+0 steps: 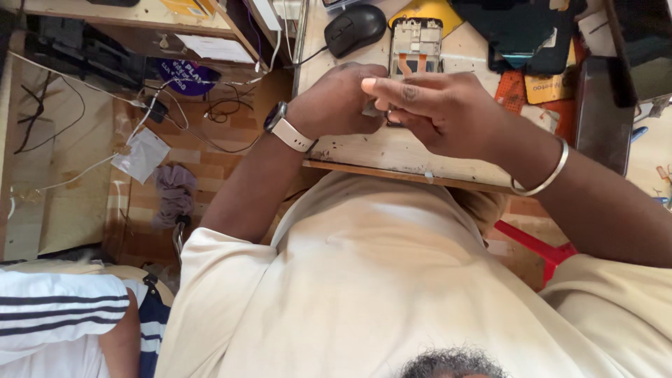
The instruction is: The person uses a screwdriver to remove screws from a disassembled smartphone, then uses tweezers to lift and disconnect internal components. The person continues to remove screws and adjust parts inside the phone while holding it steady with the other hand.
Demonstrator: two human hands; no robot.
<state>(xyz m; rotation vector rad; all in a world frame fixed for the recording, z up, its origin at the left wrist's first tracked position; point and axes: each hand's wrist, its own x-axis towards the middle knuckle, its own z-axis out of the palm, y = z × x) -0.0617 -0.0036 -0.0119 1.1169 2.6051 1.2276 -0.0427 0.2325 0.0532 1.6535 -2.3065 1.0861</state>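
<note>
Both hands met over the table's (392, 150) near edge. Left hand (336, 101) and right hand (437, 112) pinched a small part (374, 108), mostly hidden. Opened phone (416, 45) and mouse (355, 29) lay beyond.

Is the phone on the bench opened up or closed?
Opened: the phone frame lies flat with its back off, inner parts and orange flex strips exposed.

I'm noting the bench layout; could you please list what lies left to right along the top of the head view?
Purple round disc → black computer mouse → opened phone frame → orange mat → dark flat device.
</note>
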